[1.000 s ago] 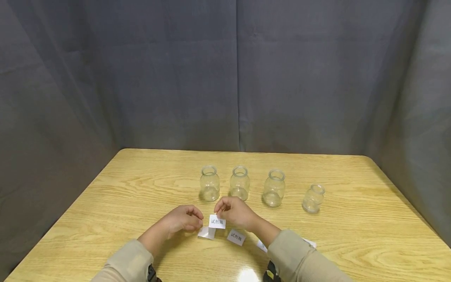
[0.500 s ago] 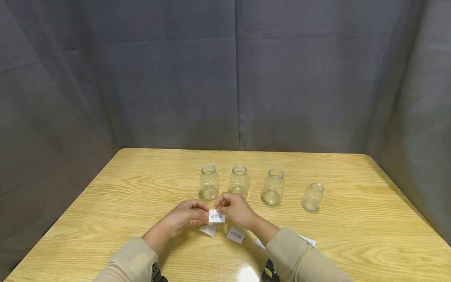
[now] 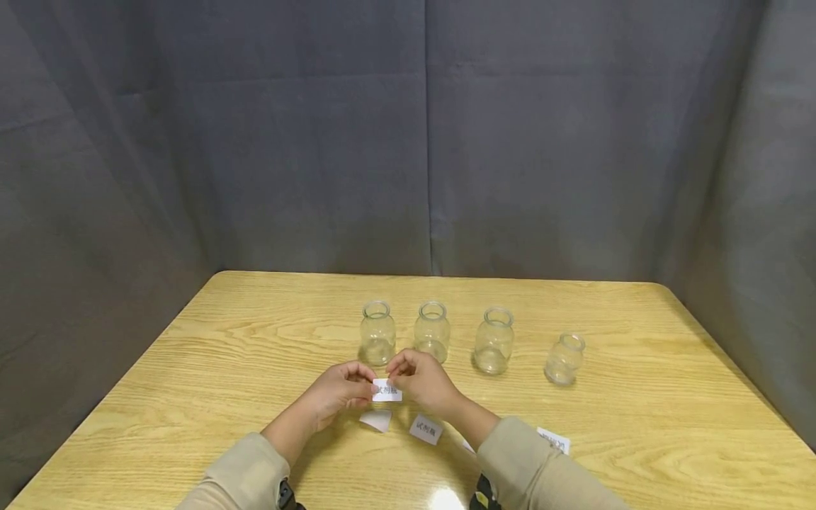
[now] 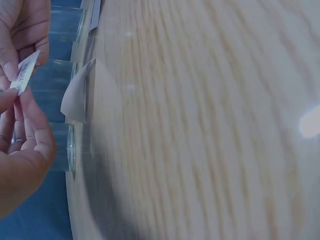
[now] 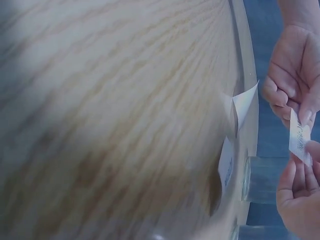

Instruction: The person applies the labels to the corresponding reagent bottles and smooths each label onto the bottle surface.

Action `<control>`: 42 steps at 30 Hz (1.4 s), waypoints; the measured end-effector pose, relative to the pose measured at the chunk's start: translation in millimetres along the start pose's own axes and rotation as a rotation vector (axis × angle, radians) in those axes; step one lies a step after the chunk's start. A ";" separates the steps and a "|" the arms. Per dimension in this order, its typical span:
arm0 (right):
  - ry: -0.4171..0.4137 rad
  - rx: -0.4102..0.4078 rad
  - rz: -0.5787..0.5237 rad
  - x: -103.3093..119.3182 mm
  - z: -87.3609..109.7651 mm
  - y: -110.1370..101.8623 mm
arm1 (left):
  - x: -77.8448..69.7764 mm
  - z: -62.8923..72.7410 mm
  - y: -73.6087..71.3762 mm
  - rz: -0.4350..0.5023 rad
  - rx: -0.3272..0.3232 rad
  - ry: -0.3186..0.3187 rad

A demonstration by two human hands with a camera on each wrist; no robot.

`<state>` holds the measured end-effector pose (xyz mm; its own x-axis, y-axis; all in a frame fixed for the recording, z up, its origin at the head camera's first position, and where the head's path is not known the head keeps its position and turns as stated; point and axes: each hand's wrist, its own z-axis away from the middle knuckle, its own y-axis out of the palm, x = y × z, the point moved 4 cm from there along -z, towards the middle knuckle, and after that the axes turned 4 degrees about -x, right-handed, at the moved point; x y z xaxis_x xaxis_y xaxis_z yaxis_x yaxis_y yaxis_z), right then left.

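- So there's a small white paper label (image 3: 387, 390) with handwriting on it, up in the air over the tabletop (image 3: 268, 333), in front of the two leftmost jars.
- Left hand (image 3: 341, 393): grip is pinching the label by its left side.
- Right hand (image 3: 423, 382): grip is pinching it too, up by the top right corner, so both have hold of it at once.
- Stuff around: a curled white slip (image 3: 376, 421) sits right below the label, bent up off the wood. Just right of that lies a written slip (image 3: 426, 430), a bit askew.
- Right sleeve (image 3: 529, 457) gets in the way here, covering most of a half-hidden slip (image 3: 468, 446). Another written slip (image 3: 553, 440) pokes out past the sleeve, toward the tabletop's right edge.
- Dark curtain (image 3: 319, 142) behind the back edge and down both sides.
- Containers: four open-topped glass jars, all upright, well in from the back edge. Leftmost jar (image 3: 378, 333), second jar (image 3: 432, 331) (the right hand blocks a bit of its base), third jar (image 3: 494, 341), then a smaller jar (image 3: 564, 360) nearest the right edge. You can see the wood grain straight through the glass.
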<state>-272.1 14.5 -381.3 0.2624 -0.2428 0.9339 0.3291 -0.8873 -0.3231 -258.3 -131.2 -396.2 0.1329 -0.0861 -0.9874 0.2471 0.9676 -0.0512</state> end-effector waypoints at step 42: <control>0.139 -0.336 -0.068 -17.1 -20.5 8.2 | -1.5 -20.7 -17.9 -0.081 -0.356 0.007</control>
<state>-292.5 3.3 -396.8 0.1167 -0.2096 0.9708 0.0191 -0.9768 -0.2132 -282.8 -143.5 -396.9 0.1200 -0.1658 -0.9788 -0.0928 0.9798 -0.1773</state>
